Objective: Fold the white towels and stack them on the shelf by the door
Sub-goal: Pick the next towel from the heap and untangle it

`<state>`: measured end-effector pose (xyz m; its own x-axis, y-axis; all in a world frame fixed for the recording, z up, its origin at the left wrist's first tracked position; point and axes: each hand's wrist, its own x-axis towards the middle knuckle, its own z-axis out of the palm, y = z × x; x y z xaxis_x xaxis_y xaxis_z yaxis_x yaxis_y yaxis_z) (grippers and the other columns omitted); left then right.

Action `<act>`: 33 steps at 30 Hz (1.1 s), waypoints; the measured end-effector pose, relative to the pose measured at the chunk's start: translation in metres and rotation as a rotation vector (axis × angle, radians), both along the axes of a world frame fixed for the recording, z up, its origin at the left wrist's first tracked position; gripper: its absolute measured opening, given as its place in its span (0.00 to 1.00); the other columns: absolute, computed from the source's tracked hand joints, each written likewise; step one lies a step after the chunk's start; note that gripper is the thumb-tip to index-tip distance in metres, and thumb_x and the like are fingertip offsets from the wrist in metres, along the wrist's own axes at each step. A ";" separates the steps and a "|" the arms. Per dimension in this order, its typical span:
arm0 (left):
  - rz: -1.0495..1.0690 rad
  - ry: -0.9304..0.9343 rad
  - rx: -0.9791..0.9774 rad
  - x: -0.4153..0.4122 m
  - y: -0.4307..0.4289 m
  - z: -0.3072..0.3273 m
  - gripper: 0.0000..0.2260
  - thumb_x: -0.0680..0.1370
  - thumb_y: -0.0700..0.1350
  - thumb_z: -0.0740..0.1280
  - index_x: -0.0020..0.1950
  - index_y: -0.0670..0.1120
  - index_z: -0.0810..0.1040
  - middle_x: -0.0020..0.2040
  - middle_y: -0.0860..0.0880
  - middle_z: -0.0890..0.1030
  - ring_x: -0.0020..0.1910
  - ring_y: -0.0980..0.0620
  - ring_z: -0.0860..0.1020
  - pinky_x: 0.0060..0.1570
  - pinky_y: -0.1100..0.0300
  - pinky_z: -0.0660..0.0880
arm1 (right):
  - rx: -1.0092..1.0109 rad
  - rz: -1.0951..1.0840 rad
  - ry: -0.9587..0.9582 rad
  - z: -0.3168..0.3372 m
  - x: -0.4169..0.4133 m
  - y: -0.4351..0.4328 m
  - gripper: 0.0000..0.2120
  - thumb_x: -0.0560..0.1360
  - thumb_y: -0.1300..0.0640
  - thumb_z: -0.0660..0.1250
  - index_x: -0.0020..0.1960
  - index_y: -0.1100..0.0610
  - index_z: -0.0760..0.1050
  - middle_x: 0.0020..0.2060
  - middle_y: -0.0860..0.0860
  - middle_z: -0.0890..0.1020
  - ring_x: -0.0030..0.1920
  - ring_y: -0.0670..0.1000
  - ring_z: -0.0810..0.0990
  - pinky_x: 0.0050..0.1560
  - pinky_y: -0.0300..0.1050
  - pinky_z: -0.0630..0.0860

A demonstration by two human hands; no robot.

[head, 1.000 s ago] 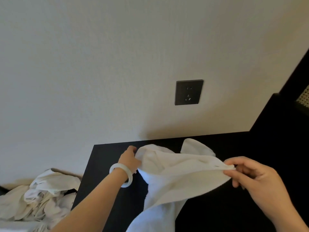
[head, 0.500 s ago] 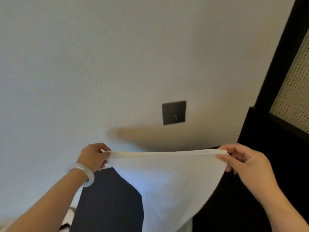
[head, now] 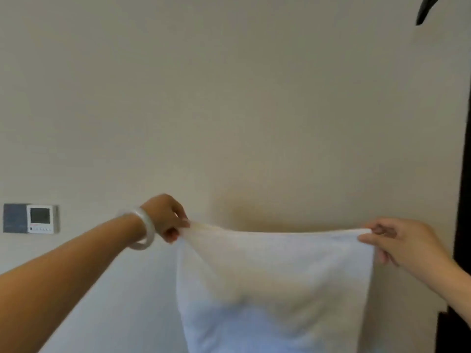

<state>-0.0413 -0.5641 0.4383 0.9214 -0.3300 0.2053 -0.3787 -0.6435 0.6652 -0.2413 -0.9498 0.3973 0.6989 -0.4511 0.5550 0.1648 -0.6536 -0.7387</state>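
A white towel (head: 275, 284) hangs flat in the air in front of the pale wall, its top edge stretched level between my hands. My left hand (head: 165, 217), with a pale bangle on the wrist, pinches the top left corner. My right hand (head: 397, 240) pinches the top right corner. The towel's lower part runs out of the bottom of the frame. The shelf and the other towels are out of sight.
A small wall control panel (head: 30, 218) with a screen sits on the wall at the left. A dark vertical frame (head: 462, 200) runs down the right edge. A dark curved object (head: 427, 10) shows at the top right corner.
Both hands have lifted the towel off the dark table and spread it wide and taut. The view has tilted up, so the table, socket and towel pile have dropped out of sight.
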 end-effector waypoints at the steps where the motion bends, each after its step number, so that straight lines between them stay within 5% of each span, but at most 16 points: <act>1: 0.022 -0.019 -0.011 0.001 0.005 0.007 0.04 0.77 0.36 0.70 0.42 0.38 0.81 0.28 0.43 0.81 0.23 0.50 0.79 0.27 0.60 0.77 | -0.022 -0.020 -0.008 0.006 0.002 0.000 0.08 0.72 0.64 0.75 0.38 0.55 0.79 0.20 0.58 0.77 0.17 0.46 0.69 0.20 0.35 0.65; 10: 0.003 0.149 0.023 -0.004 0.019 0.034 0.08 0.77 0.30 0.66 0.49 0.39 0.83 0.31 0.40 0.80 0.24 0.50 0.77 0.27 0.61 0.77 | -0.016 0.088 0.209 0.030 -0.003 0.002 0.04 0.73 0.67 0.73 0.46 0.67 0.79 0.30 0.65 0.82 0.23 0.51 0.77 0.25 0.40 0.76; 20: -0.022 0.462 -0.312 0.007 0.011 0.013 0.04 0.74 0.28 0.70 0.46 0.33 0.82 0.37 0.39 0.83 0.31 0.49 0.83 0.30 0.62 0.80 | 0.056 0.122 0.313 0.006 0.011 -0.020 0.05 0.72 0.66 0.74 0.46 0.67 0.80 0.30 0.65 0.81 0.25 0.53 0.78 0.24 0.42 0.74; 28: -0.034 0.329 -0.582 0.010 0.007 0.025 0.05 0.73 0.26 0.69 0.43 0.34 0.80 0.38 0.39 0.81 0.31 0.48 0.83 0.31 0.62 0.81 | 0.201 0.167 0.005 0.015 0.033 -0.019 0.12 0.66 0.70 0.75 0.46 0.72 0.77 0.36 0.69 0.82 0.32 0.59 0.85 0.28 0.42 0.81; 31: -0.039 0.295 -0.600 -0.004 0.022 0.001 0.05 0.73 0.26 0.68 0.42 0.34 0.81 0.37 0.39 0.82 0.34 0.47 0.83 0.34 0.62 0.81 | 0.244 0.222 0.013 -0.008 0.011 -0.012 0.27 0.49 0.56 0.83 0.42 0.68 0.79 0.35 0.65 0.84 0.36 0.61 0.85 0.35 0.43 0.83; 33: -0.023 0.317 -0.604 -0.014 0.033 -0.048 0.06 0.73 0.24 0.67 0.41 0.32 0.80 0.35 0.38 0.81 0.34 0.46 0.82 0.33 0.61 0.81 | 0.264 0.213 0.098 -0.052 -0.002 -0.005 0.19 0.51 0.61 0.82 0.38 0.66 0.80 0.36 0.64 0.84 0.35 0.55 0.85 0.37 0.37 0.81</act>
